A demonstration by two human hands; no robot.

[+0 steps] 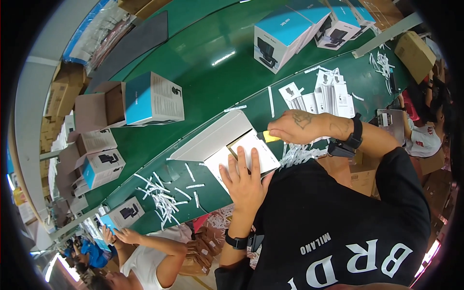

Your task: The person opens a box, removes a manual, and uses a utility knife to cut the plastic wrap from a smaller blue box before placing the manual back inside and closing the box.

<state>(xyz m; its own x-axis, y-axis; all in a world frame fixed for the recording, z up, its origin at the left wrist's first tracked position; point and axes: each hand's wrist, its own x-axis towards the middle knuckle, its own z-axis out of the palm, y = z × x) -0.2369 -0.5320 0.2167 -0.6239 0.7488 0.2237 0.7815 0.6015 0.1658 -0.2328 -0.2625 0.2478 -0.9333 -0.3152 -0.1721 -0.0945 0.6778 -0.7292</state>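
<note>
white box [218,160] under left hand [245,186], touching

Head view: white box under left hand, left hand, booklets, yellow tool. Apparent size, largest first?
1. White box
2. Left hand and booklets: too close to rank
3. Yellow tool, partly covered by right hand

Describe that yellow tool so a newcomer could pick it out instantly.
Find the green table, then the white box under the left hand. By the box's right edge, the right hand grips the tool: yellow, unlike the white box and strips.
</note>
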